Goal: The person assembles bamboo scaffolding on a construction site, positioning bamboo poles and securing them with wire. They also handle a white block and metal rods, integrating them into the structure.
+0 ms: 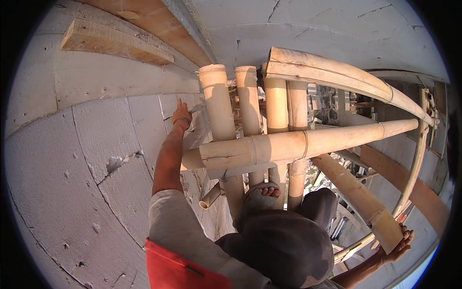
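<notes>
My left hand (182,115) reaches up against the grey block wall (106,144), a finger stretched out along it, holding nothing. Beside it rise several upright bamboo poles (219,101). At the lower right my right hand (402,244) grips the near end of a slanting bamboo pole (358,195); its palm is partly hidden behind the pole. A thick horizontal bamboo pole (279,147) crosses in front of the upright ones. My sandalled foot (267,191) rests among the poles below it.
Another bamboo pole (327,72) runs across the upper right. A thin curved pole (416,164) stands at the right. A wooden beam (115,43) is fixed along the upper left wall. Through gaps between the poles, cluttered debris (325,113) shows far below.
</notes>
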The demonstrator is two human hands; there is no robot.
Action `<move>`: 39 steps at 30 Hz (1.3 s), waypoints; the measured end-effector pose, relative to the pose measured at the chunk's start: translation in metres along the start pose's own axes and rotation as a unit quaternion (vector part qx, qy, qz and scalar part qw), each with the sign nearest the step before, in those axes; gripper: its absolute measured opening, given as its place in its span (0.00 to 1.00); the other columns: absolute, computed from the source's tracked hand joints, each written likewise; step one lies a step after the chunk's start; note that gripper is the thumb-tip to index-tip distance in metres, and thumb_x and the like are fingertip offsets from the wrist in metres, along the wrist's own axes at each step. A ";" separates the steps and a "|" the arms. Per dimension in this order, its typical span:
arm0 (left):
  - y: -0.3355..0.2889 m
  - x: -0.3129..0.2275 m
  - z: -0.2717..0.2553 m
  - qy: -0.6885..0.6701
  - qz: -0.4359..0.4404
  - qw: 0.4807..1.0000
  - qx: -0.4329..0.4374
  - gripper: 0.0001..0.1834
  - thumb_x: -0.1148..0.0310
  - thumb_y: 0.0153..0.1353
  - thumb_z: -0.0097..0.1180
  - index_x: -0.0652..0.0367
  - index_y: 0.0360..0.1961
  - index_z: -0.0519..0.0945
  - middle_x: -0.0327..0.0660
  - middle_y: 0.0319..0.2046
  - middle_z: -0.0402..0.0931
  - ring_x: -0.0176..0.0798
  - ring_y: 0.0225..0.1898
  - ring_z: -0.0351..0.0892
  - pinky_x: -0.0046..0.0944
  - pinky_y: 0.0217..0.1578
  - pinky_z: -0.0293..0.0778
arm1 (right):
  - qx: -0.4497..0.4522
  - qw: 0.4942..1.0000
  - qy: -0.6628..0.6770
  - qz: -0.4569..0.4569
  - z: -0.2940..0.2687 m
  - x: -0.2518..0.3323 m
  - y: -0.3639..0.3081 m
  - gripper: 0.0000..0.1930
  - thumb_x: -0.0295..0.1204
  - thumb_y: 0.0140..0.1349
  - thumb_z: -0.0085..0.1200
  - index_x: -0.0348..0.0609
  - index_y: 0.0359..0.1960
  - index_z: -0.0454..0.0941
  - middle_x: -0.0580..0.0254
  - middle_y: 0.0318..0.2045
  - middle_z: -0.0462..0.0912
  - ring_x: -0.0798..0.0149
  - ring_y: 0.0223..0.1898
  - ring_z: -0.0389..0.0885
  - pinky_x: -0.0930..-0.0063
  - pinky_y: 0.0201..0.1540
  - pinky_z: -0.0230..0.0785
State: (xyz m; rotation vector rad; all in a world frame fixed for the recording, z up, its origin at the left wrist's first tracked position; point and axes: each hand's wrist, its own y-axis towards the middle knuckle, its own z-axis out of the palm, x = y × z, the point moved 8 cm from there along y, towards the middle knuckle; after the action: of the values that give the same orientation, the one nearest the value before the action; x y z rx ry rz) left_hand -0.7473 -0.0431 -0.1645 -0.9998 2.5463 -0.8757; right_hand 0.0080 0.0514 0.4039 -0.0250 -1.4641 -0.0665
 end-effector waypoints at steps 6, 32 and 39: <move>0.045 0.002 -0.019 0.080 -0.030 0.995 0.053 0.27 0.58 0.65 0.51 0.57 0.62 0.67 0.40 0.75 0.37 0.48 0.56 0.76 0.45 0.52 0.75 | -0.008 0.999 -0.002 0.032 -0.004 0.002 -0.002 0.27 0.51 0.66 0.48 0.44 0.58 0.68 0.64 0.39 0.72 0.51 0.54 0.69 0.45 0.64 0.58; 0.072 0.046 -0.011 0.091 -0.174 0.980 -0.036 0.41 0.65 0.67 0.47 0.52 0.73 0.38 0.45 0.34 0.84 0.42 0.35 0.86 0.40 0.35 0.79 | 0.037 0.999 0.006 0.031 -0.001 0.006 -0.003 0.26 0.50 0.70 0.42 0.43 0.59 0.67 0.58 0.44 0.76 0.49 0.58 0.68 0.44 0.66 0.56; 0.063 0.043 -0.013 0.072 -0.162 0.983 -0.047 0.40 0.63 0.66 0.48 0.52 0.73 0.41 0.47 0.33 0.84 0.45 0.34 0.86 0.41 0.35 0.79 | 0.008 1.000 -0.021 0.018 -0.006 0.008 -0.006 0.26 0.49 0.70 0.42 0.42 0.59 0.67 0.58 0.45 0.76 0.48 0.58 0.68 0.45 0.67 0.54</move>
State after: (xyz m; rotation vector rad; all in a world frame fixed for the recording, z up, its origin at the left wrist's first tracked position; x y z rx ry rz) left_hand -0.8175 -0.0310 -0.1945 -1.4604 2.6072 -0.9462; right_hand 0.0140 0.0445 0.4107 -0.0405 -1.5059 -0.0247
